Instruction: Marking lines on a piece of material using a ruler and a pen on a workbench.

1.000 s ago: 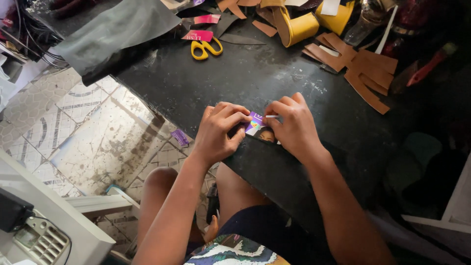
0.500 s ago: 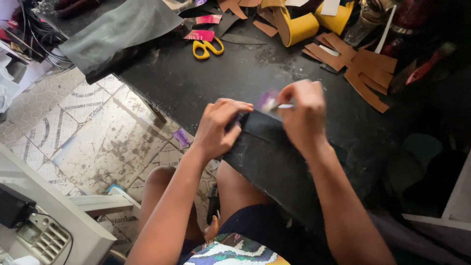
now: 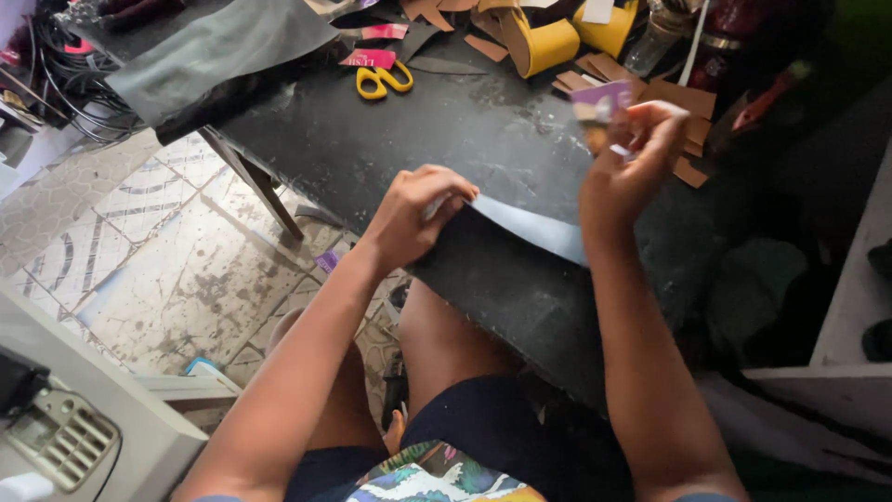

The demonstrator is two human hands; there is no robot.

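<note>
Right, near to far:

- Person's lap at bottom — dark shorts, patterned shirt hem, bare knees under the table edge.
- Grey machine at bottom left, just beside the person's left arm; tiled floor behind it, stained and worn.
- Black table runs from top left to lower right; its near edge sits over the knees.
- Dark sheet lies on the near part of the table, one corner folded up so a lighter grey-blue underside shows.
- Left hand — fingers curled together, pinching the sheet's lifted edge at the fold, w/ the thumb on top.
- Right hand raised above the table, apart from the sheet; fingers closed on a small purple-and-tan card held upright. A thin pale thing also shows betw. the fingers, too small to tell what.
- Farther back: yellow scissors flat on the table, a pink label just beside the handles.
- Brown cut pieces scattered at the far right, behind the card.
- Yellow rolls stand at the far edge, top centre.
- Grey cloth draped over the table's far left corner; tangled cables on the floor beyond.
</note>
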